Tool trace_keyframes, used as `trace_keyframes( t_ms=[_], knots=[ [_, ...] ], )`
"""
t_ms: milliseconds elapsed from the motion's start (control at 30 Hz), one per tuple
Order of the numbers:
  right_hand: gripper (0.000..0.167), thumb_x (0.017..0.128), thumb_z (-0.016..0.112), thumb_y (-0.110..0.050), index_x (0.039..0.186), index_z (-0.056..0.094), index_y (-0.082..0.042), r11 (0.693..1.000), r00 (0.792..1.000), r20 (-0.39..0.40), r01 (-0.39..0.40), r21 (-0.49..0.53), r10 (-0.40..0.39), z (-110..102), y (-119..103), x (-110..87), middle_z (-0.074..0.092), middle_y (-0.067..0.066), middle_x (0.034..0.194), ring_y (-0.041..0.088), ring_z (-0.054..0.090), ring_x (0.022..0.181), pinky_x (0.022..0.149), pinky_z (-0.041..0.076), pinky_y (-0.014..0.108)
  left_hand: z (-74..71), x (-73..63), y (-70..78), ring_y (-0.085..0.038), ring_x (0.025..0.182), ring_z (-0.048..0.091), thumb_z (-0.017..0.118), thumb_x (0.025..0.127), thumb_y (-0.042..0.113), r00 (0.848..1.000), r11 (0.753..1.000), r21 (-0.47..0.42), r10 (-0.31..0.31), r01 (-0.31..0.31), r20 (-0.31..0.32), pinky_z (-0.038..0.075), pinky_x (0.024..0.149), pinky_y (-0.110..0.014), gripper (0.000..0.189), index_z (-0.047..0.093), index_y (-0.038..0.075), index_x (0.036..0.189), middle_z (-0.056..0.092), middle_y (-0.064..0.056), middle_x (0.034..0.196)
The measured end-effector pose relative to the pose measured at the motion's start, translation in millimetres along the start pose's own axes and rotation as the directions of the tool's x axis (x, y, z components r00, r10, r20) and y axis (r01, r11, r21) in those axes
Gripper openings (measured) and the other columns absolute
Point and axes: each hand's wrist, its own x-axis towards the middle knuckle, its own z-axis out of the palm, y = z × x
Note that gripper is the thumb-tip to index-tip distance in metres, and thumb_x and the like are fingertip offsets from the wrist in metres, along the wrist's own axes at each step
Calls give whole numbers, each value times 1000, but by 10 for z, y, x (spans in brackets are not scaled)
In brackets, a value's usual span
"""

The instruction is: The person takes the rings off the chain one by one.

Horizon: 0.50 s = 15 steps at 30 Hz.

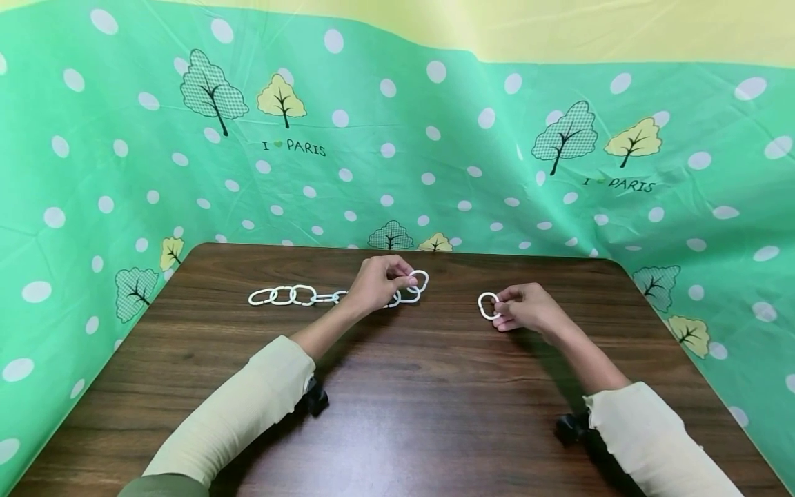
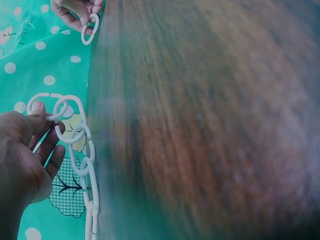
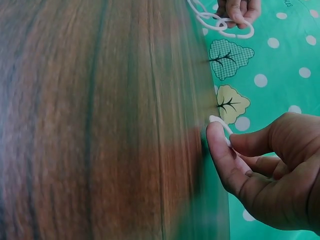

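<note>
A chain of white oval links (image 1: 303,295) lies across the far part of the brown wooden table (image 1: 397,400). At its right end, my left hand (image 1: 379,283) pinches the last link (image 1: 424,277) between thumb and fingers, raised above the tabletop; the hand hides some of the middle links. In the left wrist view, the pinched link (image 2: 42,95) is joined to the hanging chain (image 2: 82,150). Off to the right, my right hand (image 1: 524,307) pinches a single loose white link (image 1: 482,307), apart from the chain. Fingers cover most of that link (image 3: 220,120) in the right wrist view.
Behind the table hangs a green cloth (image 1: 385,124) with white dots and printed trees, which also runs down both sides. Dark wrist cameras (image 1: 317,397) sit under both pale sleeves (image 1: 242,407). The table's far edge (image 1: 497,257) runs just beyond the hands.
</note>
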Motion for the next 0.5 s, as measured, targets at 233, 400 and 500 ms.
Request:
trace_keyframes(
  t_ms=[233,400,500],
  knots=[
    [39,112,54,4,143,50,27,1000,1000,-16,-15,-6,15,-84,48,-4,77,15,97,10,78,79,76,69,29,2,5,-6,-17,90,76,88,99,16,1000,1000,-11,13,-13,3,57,83,-29,12,84,8,107,86,-7,98],
    [38,112,55,4,142,51,27,1000,999,-27,-20,-7,20,-122,67,-10,77,15,95,10,78,79,76,69,30,-9,-4,-1,-18,89,77,88,99,17,1000,1000,-22,22,-22,5,57,81,-28,14,84,7,108,86,-8,99],
    [38,112,55,3,142,51,26,1000,999,-34,-21,-10,21,-143,72,-18,77,14,95,10,79,79,77,69,30,-10,-8,-2,-18,90,77,88,99,17,1000,999,-23,23,-23,5,57,81,-28,14,83,7,108,85,-8,99]
  ],
)
